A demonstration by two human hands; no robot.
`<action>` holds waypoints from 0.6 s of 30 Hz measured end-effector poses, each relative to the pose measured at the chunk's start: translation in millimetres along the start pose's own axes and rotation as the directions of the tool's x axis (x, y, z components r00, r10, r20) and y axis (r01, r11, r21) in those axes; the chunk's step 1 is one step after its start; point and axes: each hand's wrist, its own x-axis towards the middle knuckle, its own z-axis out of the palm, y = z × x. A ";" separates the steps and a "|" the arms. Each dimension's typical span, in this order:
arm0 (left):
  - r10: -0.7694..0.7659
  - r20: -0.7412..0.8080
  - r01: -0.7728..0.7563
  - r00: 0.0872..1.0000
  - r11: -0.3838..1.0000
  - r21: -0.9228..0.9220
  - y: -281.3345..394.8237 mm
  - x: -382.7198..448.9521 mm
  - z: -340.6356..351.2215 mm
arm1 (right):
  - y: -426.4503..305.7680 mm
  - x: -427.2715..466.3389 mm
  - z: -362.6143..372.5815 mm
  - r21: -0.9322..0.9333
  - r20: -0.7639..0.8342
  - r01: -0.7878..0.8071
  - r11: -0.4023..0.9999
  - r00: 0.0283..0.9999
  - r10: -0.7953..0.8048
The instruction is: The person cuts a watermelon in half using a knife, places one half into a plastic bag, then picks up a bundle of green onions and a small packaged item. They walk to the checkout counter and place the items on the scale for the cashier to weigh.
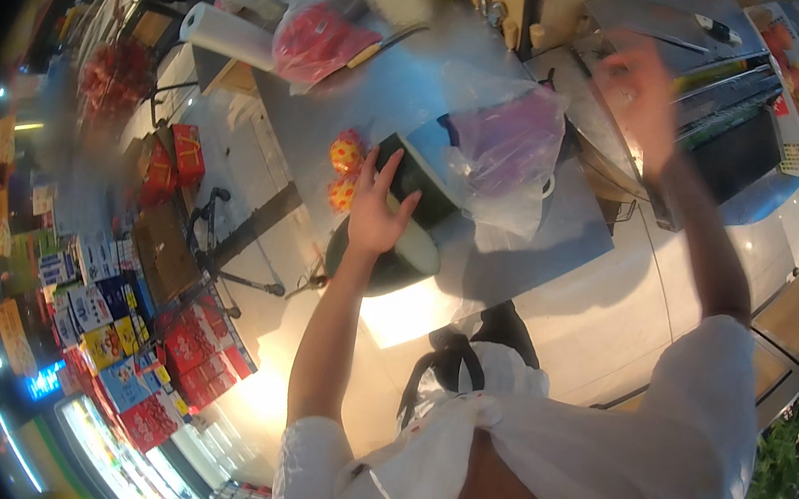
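Observation:
My left hand (380, 213) rests with spread fingers on large pieces of dark green melon, likely winter melon, on a metal table. One piece (428, 191) lies beyond it; the other (418, 252), nearer me, shows a pale cut face. My right hand (640, 92) is raised at the upper right, blurred, over the edge of a counter; its grip cannot be made out. Between the hands lies a purple item in a clear plastic bag (508, 143). Small orange-and-yellow dotted wrapped things (346, 155) sit just left of the melon.
At the table's far side are a roll of plastic bags (227, 36), a pink bag (321, 42) and a knife with a yellowish handle (364, 55). Another knife (718, 28) lies on the upper right counter. Stacked cartons (193, 347) stand on the floor to the left.

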 end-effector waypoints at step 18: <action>-0.036 -0.105 0.019 0.994 0.988 -0.156 -36.6 -29.4 -8.9 | 56.1 -127.6 140.6 -0.723 0.169 0.282 0.631 0.957 -0.234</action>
